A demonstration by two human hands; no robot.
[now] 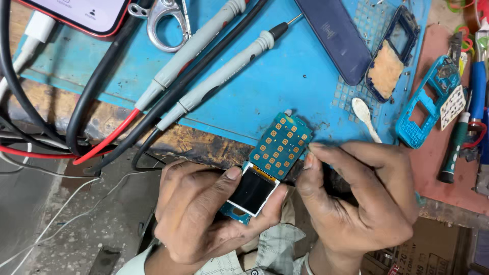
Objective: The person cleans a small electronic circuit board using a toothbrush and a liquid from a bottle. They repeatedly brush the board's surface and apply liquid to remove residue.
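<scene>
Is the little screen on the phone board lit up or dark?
Dark. The small screen on the circuit board shows plain black, no picture or glow, while the left hand grips it.

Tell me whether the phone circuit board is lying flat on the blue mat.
No: the circuit board is lifted off the blue mat, gripped at its screen end by the left hand, with the right hand beside it.

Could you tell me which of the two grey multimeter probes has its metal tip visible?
The lower probe: its bare tip points toward the dark cover. The upper probe runs out of frame.
</scene>
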